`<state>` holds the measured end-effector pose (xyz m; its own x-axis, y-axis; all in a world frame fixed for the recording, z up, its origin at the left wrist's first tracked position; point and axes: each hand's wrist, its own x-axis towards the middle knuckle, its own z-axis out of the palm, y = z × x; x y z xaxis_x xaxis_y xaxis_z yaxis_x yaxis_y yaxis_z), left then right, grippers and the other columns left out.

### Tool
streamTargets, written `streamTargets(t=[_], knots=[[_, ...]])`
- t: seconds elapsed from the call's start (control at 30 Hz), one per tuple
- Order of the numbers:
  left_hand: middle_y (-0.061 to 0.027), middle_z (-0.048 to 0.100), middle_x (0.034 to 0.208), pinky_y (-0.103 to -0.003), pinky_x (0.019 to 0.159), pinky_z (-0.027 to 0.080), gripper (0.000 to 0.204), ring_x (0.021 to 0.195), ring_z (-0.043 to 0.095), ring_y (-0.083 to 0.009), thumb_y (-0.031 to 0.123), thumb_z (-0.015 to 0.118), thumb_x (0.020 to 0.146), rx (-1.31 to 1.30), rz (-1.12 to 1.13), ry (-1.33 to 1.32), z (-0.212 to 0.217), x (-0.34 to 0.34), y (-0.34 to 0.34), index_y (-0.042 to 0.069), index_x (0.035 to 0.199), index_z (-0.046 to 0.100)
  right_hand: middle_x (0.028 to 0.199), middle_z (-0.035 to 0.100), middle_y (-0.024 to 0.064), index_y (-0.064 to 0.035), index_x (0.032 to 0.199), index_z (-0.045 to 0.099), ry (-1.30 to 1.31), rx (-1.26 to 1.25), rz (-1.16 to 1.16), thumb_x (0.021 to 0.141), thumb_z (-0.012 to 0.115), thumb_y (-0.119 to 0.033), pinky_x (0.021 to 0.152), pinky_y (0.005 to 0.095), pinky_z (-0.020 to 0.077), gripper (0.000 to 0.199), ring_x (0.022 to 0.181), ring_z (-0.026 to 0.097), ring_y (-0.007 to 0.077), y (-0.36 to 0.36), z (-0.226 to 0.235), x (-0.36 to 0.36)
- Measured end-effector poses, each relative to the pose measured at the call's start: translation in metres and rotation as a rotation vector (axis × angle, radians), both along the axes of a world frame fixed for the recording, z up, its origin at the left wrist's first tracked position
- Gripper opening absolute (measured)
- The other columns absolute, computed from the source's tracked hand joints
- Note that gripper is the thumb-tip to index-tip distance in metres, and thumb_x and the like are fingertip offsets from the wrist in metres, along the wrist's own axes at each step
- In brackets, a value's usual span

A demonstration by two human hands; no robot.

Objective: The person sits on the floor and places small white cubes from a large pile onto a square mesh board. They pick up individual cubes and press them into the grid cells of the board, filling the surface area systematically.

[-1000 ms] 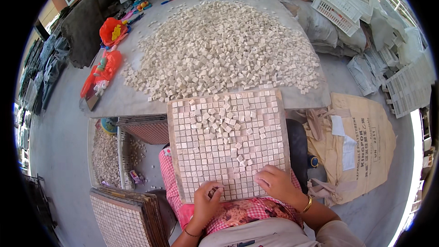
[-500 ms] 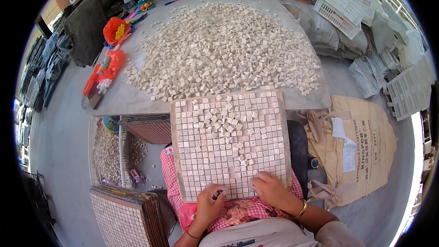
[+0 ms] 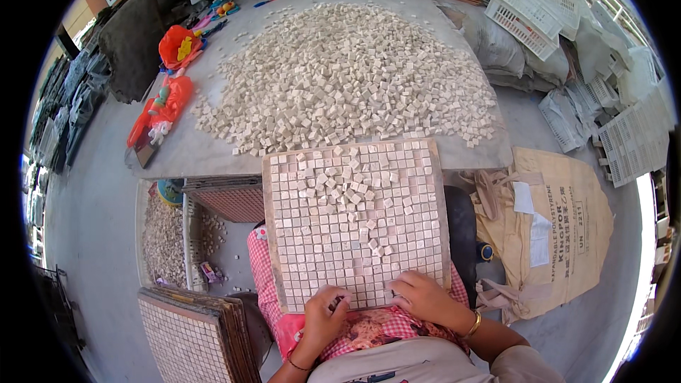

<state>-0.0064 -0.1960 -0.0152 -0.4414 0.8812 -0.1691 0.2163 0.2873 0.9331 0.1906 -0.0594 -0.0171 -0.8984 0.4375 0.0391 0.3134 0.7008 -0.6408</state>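
Observation:
A square tile board [image 3: 306, 241] rests across my lap, with its far edge against the stone table. Small pale stone tiles fill most of its grid cells. A loose heap of tiles [image 3: 342, 186] lies on the board's upper middle, and a few more loose tiles [image 3: 377, 247] sit below it. My left hand [image 3: 326, 312] is at the near edge, thumb and fingers curled together. Farther right along that edge, my right hand [image 3: 423, 299] bends its closed fingers down onto the grid. Whatever either hand holds is hidden or too small to name.
A large pile of tiles [image 3: 355, 74] covers the table [image 3: 206, 163]. Red plastic bags [image 3: 174, 96] with toys lie at its left. Stacked tile boards [image 3: 186, 340] stand at lower left, beside a bin of tiles [image 3: 164, 241]. A tan sack [image 3: 567, 227] lies right; white crates [image 3: 525, 18] are behind.
My right hand has shifted slightly toward the board's near edge. The left hand, the board and the loose tiles look much the same.

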Motion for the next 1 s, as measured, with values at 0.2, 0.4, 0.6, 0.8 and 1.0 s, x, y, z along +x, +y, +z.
streamTargets(t=[0.2,0.4,0.6,0.8,1.0], knots=[[-0.0117,0.062,0.079,-0.030,0.065,0.047,0.008,0.071,0.059,-0.0200,0.005,0.063,0.083,-0.098,0.012,-0.056,0.007,-0.004,-0.001,-0.001,0.088,0.065,0.096,0.057,0.0076,-0.0029,0.102,0.059,0.073,-0.422,-0.034,0.082,0.068,-0.013,0.073,0.0298,0.0488,0.024,0.085,0.057,0.0187,0.011,0.016,-0.001],[-0.0110,0.061,0.081,-0.030,0.062,0.046,0.009,0.069,0.058,-0.0207,0.002,0.063,0.082,0.000,-0.020,0.074,0.013,-0.009,0.025,-0.001,0.091,0.065,0.101,0.056,0.0040,0.0000,0.108,0.055,0.372,-1.297,-0.128,0.086,0.070,-0.017,0.073,0.0254,0.0486,0.031,0.087,0.054,0.0099,0.043,0.031,0.003],[-0.0137,0.058,0.088,-0.039,0.066,0.049,0.026,0.078,0.059,-0.0332,-0.003,0.064,0.077,0.219,-0.037,0.528,-0.009,-0.015,0.073,0.002,0.102,0.062,0.088,0.059,0.0021,-0.0010,0.099,0.062,0.334,-0.798,-0.147,0.085,0.069,-0.013,0.070,0.0247,0.0472,0.019,0.080,0.054,0.0092,0.058,0.019,-0.031],[-0.0148,0.057,0.092,-0.039,0.065,0.050,0.025,0.078,0.060,-0.0332,-0.002,0.064,0.077,0.217,-0.102,0.614,-0.011,-0.013,0.078,-0.001,0.102,0.061,0.085,0.060,0.0039,-0.0037,0.095,0.064,0.270,-0.651,-0.196,0.083,0.069,-0.010,0.067,0.0276,0.0470,0.014,0.074,0.056,0.0125,0.071,0.017,-0.053],[-0.0149,0.056,0.097,-0.040,0.068,0.051,0.023,0.082,0.059,-0.0338,0.001,0.062,0.078,0.104,-0.186,0.516,0.004,-0.022,0.091,-0.001,0.101,0.058,0.082,0.058,0.0079,-0.0040,0.094,0.064,0.168,-0.270,-0.174,0.080,0.070,-0.008,0.068,0.0316,0.0482,0.015,0.075,0.059,0.0211,0.083,0.021,-0.071]])
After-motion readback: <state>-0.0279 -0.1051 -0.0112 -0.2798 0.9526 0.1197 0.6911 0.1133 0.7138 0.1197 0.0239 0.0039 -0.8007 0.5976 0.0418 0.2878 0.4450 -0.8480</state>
